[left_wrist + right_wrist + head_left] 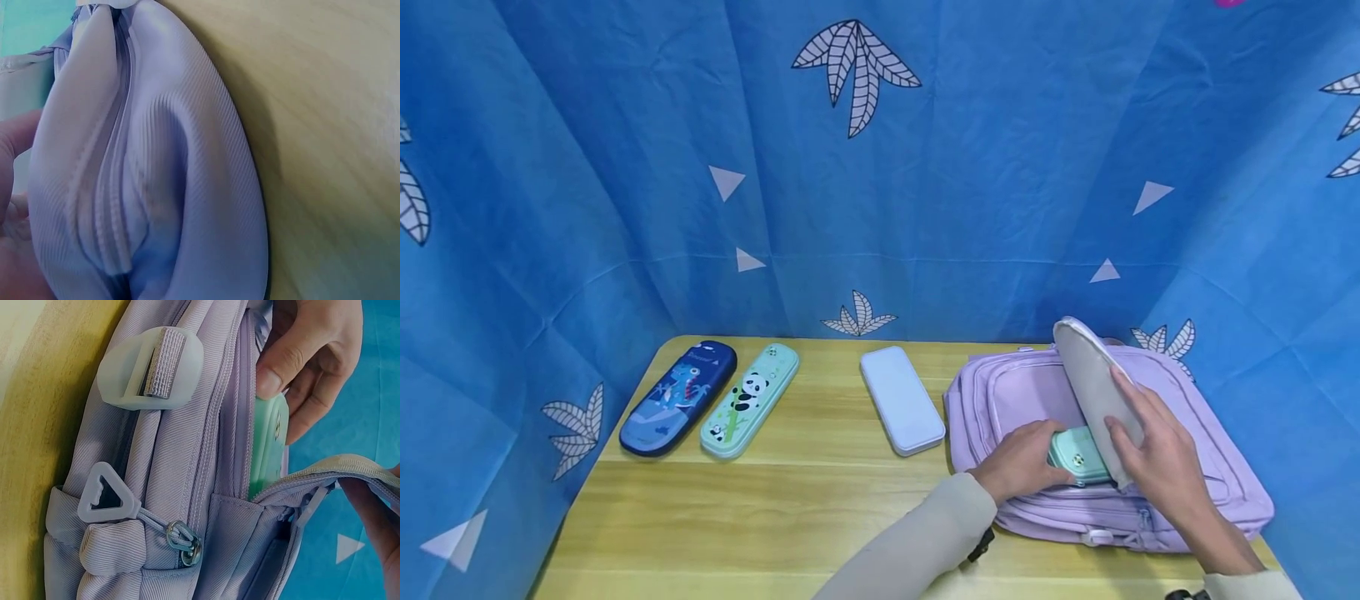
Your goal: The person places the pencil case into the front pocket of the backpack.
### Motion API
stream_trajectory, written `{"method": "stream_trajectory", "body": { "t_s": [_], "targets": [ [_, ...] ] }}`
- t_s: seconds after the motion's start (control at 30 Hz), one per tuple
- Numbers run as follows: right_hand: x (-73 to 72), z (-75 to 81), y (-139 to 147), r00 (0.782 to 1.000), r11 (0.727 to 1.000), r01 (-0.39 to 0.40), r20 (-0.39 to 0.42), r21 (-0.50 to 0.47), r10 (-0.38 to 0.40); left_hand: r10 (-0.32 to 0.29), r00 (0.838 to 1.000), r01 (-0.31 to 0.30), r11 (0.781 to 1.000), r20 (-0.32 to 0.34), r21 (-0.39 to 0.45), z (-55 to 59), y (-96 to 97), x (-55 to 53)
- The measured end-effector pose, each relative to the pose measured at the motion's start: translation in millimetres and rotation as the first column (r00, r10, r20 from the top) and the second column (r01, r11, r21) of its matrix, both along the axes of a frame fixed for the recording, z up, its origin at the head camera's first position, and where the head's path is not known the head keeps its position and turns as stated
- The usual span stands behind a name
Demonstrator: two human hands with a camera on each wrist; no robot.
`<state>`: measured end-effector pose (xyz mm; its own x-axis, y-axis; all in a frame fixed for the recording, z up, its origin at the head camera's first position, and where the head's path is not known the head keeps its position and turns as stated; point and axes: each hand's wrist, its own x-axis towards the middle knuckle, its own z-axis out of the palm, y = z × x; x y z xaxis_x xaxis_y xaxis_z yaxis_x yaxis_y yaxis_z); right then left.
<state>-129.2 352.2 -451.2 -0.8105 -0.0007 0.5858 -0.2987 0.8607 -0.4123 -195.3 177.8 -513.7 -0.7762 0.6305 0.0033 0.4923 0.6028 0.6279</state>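
A lilac backpack (1183, 400) lies on its back at the table's right, its front pocket unzipped. My left hand (1021, 460) grips the near end of a mint-green case (1078, 455), thumb on one face and fingers on the other. The far part of that case is inside the pocket, hidden by the flap. With my right hand (1168, 458) I hold the grey-lined pocket flap (1093, 387) raised. The right wrist view shows the green case (267, 447) sitting just inside the zipper edge. In the left wrist view, the backpack's side (206, 187) fills the middle.
A pale lavender case (902, 400) lies left of the backpack. Farther left are a mint panda case (750, 400) and a dark blue dinosaur case (679, 398). Blue curtain (1000, 167) encloses the wooden table (760, 525) at the back and sides. A white buckle (128, 375) hangs off the backpack.
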Motion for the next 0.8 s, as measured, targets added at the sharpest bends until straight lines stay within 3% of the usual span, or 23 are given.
{"method": "stream_trajectory", "body": {
  "t_s": [0.3,0.6,0.8],
  "targets": [
    [-2.1,-0.3,-1.8,1.0,1.0,-0.006,-0.019,-0.008,0.006,0.03,0.999,-0.03,1.0,0.022,-0.004,0.6,6.5,3.3],
    [-2.5,1.1,-1.3,1.0,1.0,-0.003,-0.028,-0.005,0.003,0.036,0.998,-0.038,0.999,-0.054,-0.021,4.2,2.0,6.8],
    [-2.2,-0.1,-1.8,0.999,1.0,-0.001,-0.033,-0.013,0.001,0.092,0.994,-0.093,0.996,-0.055,-0.012,4.5,-3.0,7.1]
  ]
}}
